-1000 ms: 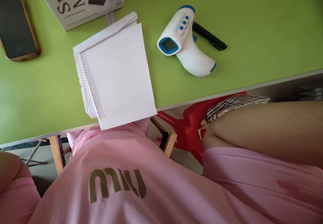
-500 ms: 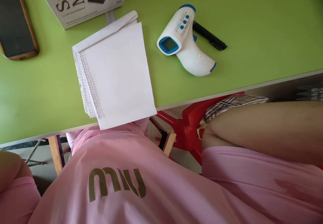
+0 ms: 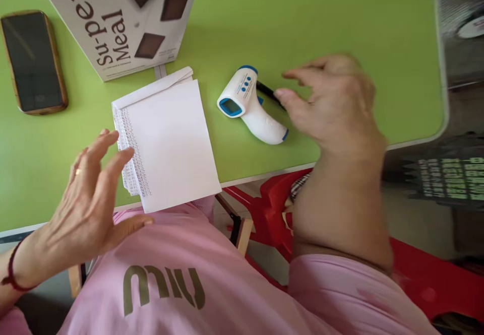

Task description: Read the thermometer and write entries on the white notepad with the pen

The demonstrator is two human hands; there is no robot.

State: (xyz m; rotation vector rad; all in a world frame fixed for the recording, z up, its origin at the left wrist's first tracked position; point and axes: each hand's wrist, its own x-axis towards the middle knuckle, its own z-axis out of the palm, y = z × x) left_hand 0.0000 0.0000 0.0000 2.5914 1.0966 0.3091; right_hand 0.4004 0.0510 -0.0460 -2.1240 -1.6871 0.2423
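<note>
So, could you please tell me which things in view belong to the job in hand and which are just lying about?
Likely in hand:
Notepad, left hand at its edge
Black pen, right hand close by; contact unclear

Apparently lying about:
Phone
Su-per Meal box, standing
Thermometer gun, beside the pen

A green table (image 3: 310,17) and red chair (image 3: 274,196) suggest home.

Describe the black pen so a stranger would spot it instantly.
On the green table, find the white, blue-trimmed thermometer gun. Between it and the right hand lies the pen. Its thin black body sets it apart from the bulky white gun.
</note>
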